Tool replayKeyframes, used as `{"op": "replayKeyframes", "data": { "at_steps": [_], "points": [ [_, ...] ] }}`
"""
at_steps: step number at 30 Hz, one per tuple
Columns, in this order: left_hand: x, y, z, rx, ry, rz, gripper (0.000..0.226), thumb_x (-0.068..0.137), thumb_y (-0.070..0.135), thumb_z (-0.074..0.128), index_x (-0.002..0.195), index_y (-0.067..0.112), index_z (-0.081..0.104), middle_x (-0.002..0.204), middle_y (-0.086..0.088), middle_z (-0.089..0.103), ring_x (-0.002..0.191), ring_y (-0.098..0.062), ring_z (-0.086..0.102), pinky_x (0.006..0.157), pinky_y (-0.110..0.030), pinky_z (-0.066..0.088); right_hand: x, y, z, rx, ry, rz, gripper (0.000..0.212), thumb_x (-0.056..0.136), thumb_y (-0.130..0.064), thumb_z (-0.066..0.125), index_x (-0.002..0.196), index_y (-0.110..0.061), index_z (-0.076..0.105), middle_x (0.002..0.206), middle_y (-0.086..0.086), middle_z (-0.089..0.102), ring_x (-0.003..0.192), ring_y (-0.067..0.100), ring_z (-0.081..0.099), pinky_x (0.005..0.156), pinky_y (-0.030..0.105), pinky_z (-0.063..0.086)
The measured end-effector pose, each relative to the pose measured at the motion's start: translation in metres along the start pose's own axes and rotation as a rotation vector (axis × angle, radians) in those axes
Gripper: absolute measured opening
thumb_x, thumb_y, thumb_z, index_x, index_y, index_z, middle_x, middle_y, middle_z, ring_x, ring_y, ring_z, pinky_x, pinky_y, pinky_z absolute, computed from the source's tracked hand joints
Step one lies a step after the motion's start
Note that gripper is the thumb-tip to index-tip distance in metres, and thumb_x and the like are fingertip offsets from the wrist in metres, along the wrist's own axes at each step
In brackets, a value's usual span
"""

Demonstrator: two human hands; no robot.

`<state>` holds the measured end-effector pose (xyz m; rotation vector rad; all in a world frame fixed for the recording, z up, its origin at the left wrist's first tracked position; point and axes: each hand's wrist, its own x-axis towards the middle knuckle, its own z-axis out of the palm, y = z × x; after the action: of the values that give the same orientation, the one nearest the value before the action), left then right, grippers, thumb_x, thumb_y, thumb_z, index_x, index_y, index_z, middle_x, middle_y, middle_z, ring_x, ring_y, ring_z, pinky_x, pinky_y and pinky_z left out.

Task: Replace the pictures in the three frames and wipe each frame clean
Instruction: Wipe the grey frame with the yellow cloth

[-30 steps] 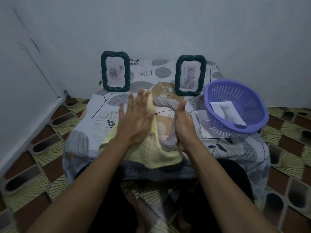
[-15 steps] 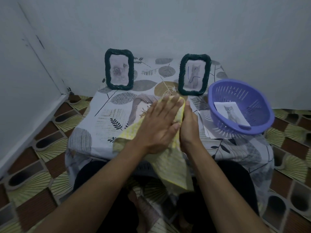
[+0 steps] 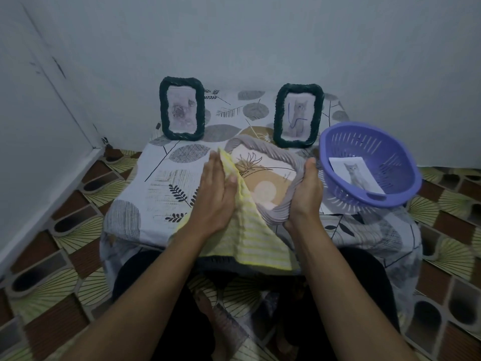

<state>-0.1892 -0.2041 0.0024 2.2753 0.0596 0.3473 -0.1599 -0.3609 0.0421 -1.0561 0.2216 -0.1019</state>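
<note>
Pressing a yellow striped cloth [image 3: 247, 230] against the left edge of the grey rope-rimmed picture frame [image 3: 263, 175], the left hand [image 3: 216, 194] is lying flat with its fingers straight. The right hand [image 3: 304, 194] is gripping the frame's right rim, thumb curled over it, above the leaf-patterned tablecloth [image 3: 156, 183]. One dark green rope-rimmed frame [image 3: 182, 112] is standing upright at rear left, a second dark green frame [image 3: 298, 115] at rear right. A cat picture [image 3: 356, 174] is lying in the purple plastic basket [image 3: 390, 152].

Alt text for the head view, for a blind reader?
A person's left hand presses a yellow cloth against a grey frame that the right hand grips on a leaf-print table. Behind stand two dark green frames; at right a purple basket holds a cat picture.
</note>
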Motion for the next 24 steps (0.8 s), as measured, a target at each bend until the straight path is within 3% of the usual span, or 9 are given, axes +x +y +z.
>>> {"op": "replayKeyframes", "data": {
  "at_steps": [2, 5, 8, 11, 15, 19, 21, 24],
  "points": [
    [-0.009, 0.006, 0.003, 0.119, 0.012, 0.095, 0.068, 0.101, 0.049, 0.015, 0.158, 0.017, -0.004, 0.166, 0.003, -0.008, 0.151, -0.014, -0.019, 0.123, -0.038, -0.010, 0.002, 0.000, 0.000, 0.100, -0.004, 0.058, 0.042, 0.103, -0.046, 0.042, 0.112, -0.015, 0.070, 0.120, 0.013, 0.070, 0.114, 0.030, 0.066, 0.105, 0.050, 0.049],
    [-0.015, 0.022, 0.005, 0.431, 0.026, 0.289, 0.070, 0.099, 0.051, 0.014, 0.159, 0.016, 0.006, 0.167, 0.003, 0.001, 0.153, -0.021, -0.013, 0.122, -0.050, -0.010, 0.002, 0.011, 0.005, 0.096, -0.071, 0.142, 0.045, 0.101, -0.055, 0.044, 0.116, -0.018, 0.066, 0.120, 0.007, 0.068, 0.107, 0.018, 0.067, 0.100, 0.037, 0.051],
    [-0.016, 0.038, 0.011, 0.577, 0.004, 0.455, 0.068, 0.100, 0.049, 0.016, 0.159, 0.015, 0.008, 0.167, -0.001, 0.003, 0.154, -0.024, -0.006, 0.121, -0.055, -0.004, -0.008, 0.015, 0.013, 0.095, -0.181, 0.190, 0.066, 0.096, -0.063, 0.047, 0.132, -0.009, 0.062, 0.130, 0.013, 0.066, 0.122, 0.025, 0.063, 0.111, 0.044, 0.044],
    [-0.006, 0.039, 0.010, 0.518, -0.007, 0.427, 0.064, 0.100, 0.047, 0.015, 0.158, 0.026, 0.000, 0.167, 0.006, -0.003, 0.154, -0.021, -0.008, 0.120, -0.060, 0.002, -0.008, 0.016, 0.016, 0.126, -0.270, 0.210, 0.065, 0.100, -0.058, 0.039, 0.136, -0.008, 0.059, 0.134, 0.015, 0.063, 0.127, 0.026, 0.059, 0.113, 0.045, 0.040],
    [0.018, 0.033, -0.001, 0.415, 0.092, 0.207, 0.055, 0.101, 0.055, 0.005, 0.148, 0.050, -0.022, 0.160, 0.017, -0.028, 0.149, -0.024, -0.025, 0.115, -0.066, -0.012, -0.012, 0.018, 0.020, 0.128, -0.363, 0.231, 0.071, 0.096, -0.064, 0.045, 0.141, -0.011, 0.055, 0.146, 0.015, 0.054, 0.140, 0.027, 0.046, 0.121, 0.051, 0.026],
    [0.037, 0.029, -0.009, 0.291, 0.158, -0.139, 0.059, 0.101, 0.058, 0.003, 0.155, 0.040, -0.014, 0.165, 0.008, -0.019, 0.150, -0.030, -0.023, 0.116, -0.062, -0.016, -0.018, 0.026, 0.014, 0.102, -0.413, 0.361, 0.059, 0.104, -0.054, 0.035, 0.133, -0.010, 0.061, 0.131, 0.015, 0.065, 0.125, 0.029, 0.061, 0.113, 0.051, 0.040],
    [0.034, 0.034, -0.004, 0.250, 0.103, -0.086, 0.066, 0.100, 0.056, 0.003, 0.157, 0.028, -0.011, 0.165, 0.005, -0.016, 0.150, -0.025, -0.022, 0.119, -0.052, -0.016, -0.019, 0.028, 0.015, 0.082, -0.434, 0.395, 0.059, 0.102, -0.056, 0.037, 0.132, -0.012, 0.063, 0.129, 0.015, 0.067, 0.121, 0.029, 0.063, 0.112, 0.050, 0.041],
    [0.018, 0.046, 0.007, 0.167, -0.035, 0.130, 0.068, 0.098, 0.049, 0.005, 0.157, 0.020, -0.008, 0.166, 0.004, -0.013, 0.149, -0.013, -0.023, 0.122, -0.038, -0.013, -0.016, 0.018, 0.015, -0.043, -0.331, 0.371, 0.046, 0.104, -0.048, 0.039, 0.112, -0.017, 0.072, 0.113, 0.009, 0.074, 0.105, 0.020, 0.070, 0.103, 0.040, 0.050]
  ]
}}
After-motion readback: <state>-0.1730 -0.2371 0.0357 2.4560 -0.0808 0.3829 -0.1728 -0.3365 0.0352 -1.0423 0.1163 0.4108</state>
